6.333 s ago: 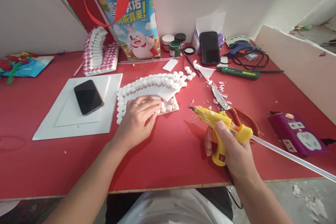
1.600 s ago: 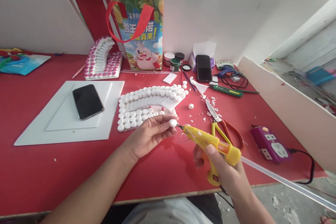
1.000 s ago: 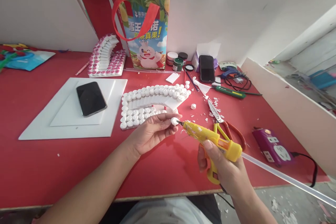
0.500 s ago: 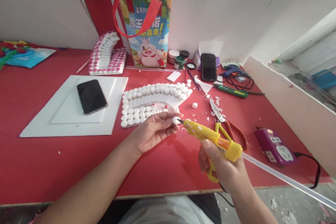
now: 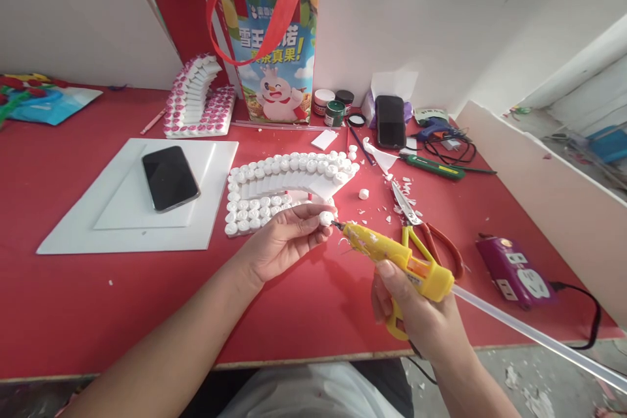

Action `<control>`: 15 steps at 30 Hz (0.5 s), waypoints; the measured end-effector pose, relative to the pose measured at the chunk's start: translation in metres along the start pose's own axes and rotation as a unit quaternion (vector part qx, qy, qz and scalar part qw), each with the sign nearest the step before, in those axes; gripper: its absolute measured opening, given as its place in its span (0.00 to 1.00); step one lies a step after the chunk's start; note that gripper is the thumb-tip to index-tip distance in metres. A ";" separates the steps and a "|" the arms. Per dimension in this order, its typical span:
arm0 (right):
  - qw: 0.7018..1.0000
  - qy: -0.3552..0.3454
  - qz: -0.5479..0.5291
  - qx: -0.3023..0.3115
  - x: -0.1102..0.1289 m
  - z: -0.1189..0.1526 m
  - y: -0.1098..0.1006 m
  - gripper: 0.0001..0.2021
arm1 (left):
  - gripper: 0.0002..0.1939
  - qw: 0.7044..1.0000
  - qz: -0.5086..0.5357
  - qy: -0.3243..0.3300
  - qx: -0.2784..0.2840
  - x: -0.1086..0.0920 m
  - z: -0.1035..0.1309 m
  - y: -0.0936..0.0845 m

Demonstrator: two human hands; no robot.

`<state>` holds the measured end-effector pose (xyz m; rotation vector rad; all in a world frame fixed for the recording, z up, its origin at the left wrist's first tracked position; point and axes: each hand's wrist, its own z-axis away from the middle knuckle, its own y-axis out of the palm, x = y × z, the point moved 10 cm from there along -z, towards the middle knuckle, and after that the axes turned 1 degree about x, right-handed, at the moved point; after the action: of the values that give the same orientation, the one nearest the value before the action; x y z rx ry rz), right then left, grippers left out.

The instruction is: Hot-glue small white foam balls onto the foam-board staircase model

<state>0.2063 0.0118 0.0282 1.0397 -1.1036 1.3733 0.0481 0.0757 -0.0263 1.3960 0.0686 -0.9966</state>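
My left hand [image 5: 289, 238] pinches a small white foam rosette [image 5: 326, 217] between thumb and fingers. In my right hand [image 5: 416, 307] is a yellow glue gun [image 5: 377, 245], its grip wrapped by my fingers, with a long clear glue stick [image 5: 533, 333] running out of its back. The nozzle points left, right beside the rosette; whether it touches cannot be made out. Behind my left hand lies a white foam piece [image 5: 281, 186] with a curved row of slats, edged with rows of similar rosettes. One loose rosette [image 5: 363, 194] rests to its right.
Scissors [image 5: 409, 209] and white scraps lie right of the foam piece, a purple box [image 5: 514, 271] with a cable farther right. A phone [image 5: 170, 177] rests on white boards [image 5: 73, 235] at left. A printed bag [image 5: 279, 46], paint jars [image 5: 335, 113] and a pink-and-white model [image 5: 196, 101] stand behind.
The glue gun's tip has come slightly away from the rosette, which now shows more of its face. Both hands keep their holds, and the view has shifted a little.
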 end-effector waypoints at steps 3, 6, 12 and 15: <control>1.000 -0.025 -0.001 0.016 0.000 -0.002 0.002 0.30 | 0.14 1.000 -0.003 0.001 0.001 0.000 0.000 0.000; 0.999 -0.030 0.002 0.019 -0.004 -0.002 0.002 0.30 | 0.15 1.000 -0.005 0.000 -0.006 0.000 0.000 0.000; 1.000 -0.020 0.007 0.017 -0.008 -0.003 0.001 0.30 | 0.16 1.000 -0.005 -0.003 -0.022 0.000 0.001 -0.002; 1.000 -0.005 0.010 0.012 -0.009 -0.003 0.000 0.31 | 0.17 1.000 -0.006 -0.004 -0.024 0.000 0.001 -0.003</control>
<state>0.2069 0.0129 0.0186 1.0557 -1.1099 1.4015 0.0461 0.0750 -0.0285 1.3487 0.0952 -1.0033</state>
